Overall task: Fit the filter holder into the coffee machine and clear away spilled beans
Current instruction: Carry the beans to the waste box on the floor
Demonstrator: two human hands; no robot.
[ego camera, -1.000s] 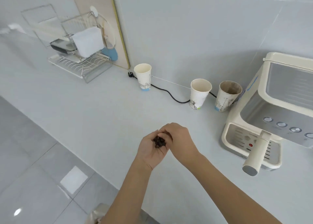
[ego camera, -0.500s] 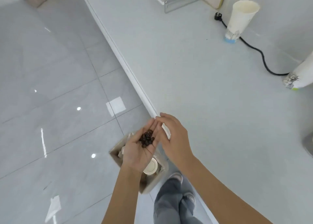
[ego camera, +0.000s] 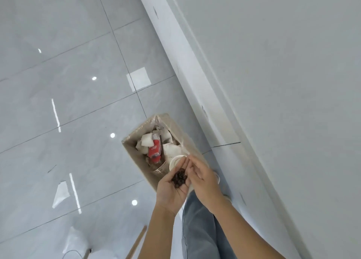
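A small pile of dark coffee beans (ego camera: 179, 177) lies in the cupped palm of my left hand (ego camera: 172, 188). My right hand (ego camera: 203, 178) rests against its right edge, fingers slightly curled and holding nothing. Both hands hover over the near corner of a cardboard bin (ego camera: 134, 157) on the floor, lined with clear plastic and holding paper cups and a red bottle (ego camera: 153, 151). The coffee machine and the filter holder are out of view.
The pale counter (ego camera: 283, 82) fills the right side, its front edge running diagonally down to the right. Glossy grey floor tiles lie on the left. A wooden stick (ego camera: 136, 243) and white plastic sit at the bottom. My jeans leg (ego camera: 197, 229) is below the hands.
My view has swung from the counter and machine down to the floor. Both hands have carried the beans off the counter edge to above the bin.
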